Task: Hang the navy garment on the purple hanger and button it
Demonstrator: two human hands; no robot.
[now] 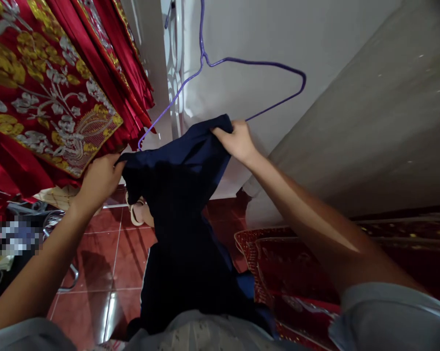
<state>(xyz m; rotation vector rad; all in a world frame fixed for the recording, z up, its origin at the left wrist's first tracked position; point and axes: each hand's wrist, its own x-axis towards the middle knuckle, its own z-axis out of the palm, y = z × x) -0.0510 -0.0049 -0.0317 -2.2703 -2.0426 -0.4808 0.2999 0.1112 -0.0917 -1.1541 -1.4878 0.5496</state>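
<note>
**Up at the hanger: a dark blue garment held by both hands**

Right at the top edge of the cloth, the fingers [220, 132] of the right hand [238, 141] are clenched over a bunched fold of the navy garment [179, 214], thumb on the near side and the rest curled over the far side. The left hand [101, 178] grips the other upper corner, its fingers closed on the fabric at the garment's left edge, so the top of the cloth is stretched between the two hands, higher on the right than on the left.

The garment is a deep navy, nearly black in its shaded middle, plain and matte with no print that I can see. It creases where it is gathered at the right hand, then drops in a long, loose fall between the forearms down toward the person's light grey top [212, 336]. A thin pale line runs down its lower left edge.

Just behind the cloth hangs a purple wire hanger [241, 62], its lower bar passing behind the garment's top edge; whether the fabric lies over the bar I cannot tell. The hanger hangs against a white wall [315, 34]. To the left is a red curtain [40, 92] embroidered in gold and silver flowers. Below lie glossy red floor tiles [103, 263] and a red patterned rug [289, 268].
</note>
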